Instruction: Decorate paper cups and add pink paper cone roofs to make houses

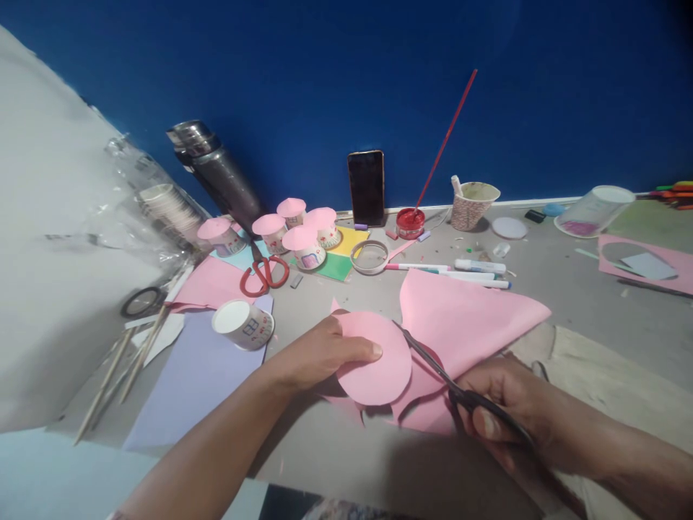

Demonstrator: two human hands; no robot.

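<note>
My left hand [330, 350] grips a round pink paper disc [373, 379], its thumb flat on top and the other fingers hidden beneath. In my right hand [495, 404] is a pair of dark-handled scissors [433, 365], whose blades lie along the disc's right edge. How far the blades are apart is hard to make out. Pink paper offcuts [416, 393] lie under and beside the disc. A larger folded piece of pink paper [465, 318] rests just behind the scissors. To the left, a small decorated paper cup [243, 325] is tipped on lilac paper [189, 383].
Several decorated cups with pink cone roofs [306, 238] stand at the back left, near red-handled scissors [264, 274] and a dark flask [216, 173]. A phone [367, 188] leans on the blue wall. Beside it are a red paint pot [410, 224], markers [476, 276] and a tape ring [369, 257].
</note>
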